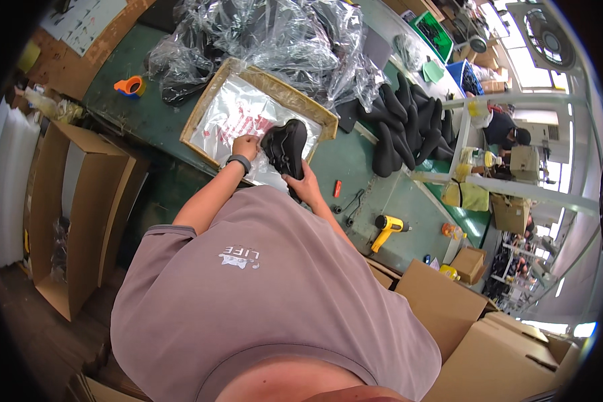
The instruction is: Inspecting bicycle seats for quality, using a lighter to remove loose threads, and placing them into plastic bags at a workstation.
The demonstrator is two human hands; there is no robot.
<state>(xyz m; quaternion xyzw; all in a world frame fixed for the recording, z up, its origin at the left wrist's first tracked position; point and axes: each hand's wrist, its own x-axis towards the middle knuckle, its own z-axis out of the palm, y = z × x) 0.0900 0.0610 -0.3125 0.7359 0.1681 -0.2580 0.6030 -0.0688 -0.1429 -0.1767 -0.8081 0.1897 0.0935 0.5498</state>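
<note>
A black bicycle saddle (287,149) is in my right hand (304,183), its underside and rails partly showing. My fingers wrap its narrow end, and the wide end points away from me over a shallow cardboard tray (192,127). In the tray lies a stack of clear plastic bags (222,102) with red print. My left hand (246,147), a dark band on its wrist, is closed at the top bag just left of the saddle. The fingertips seem to pinch the plastic, though they are partly hidden.
Plastic-wrapped saddles (268,40) heap up behind the tray. Several bare black saddles (409,124) pile to the right. A yellow heat gun (387,231), a red lighter-like piece (338,188) and an orange tape dispenser (131,86) lie on the green table. Cardboard boxes (442,295) stand close by.
</note>
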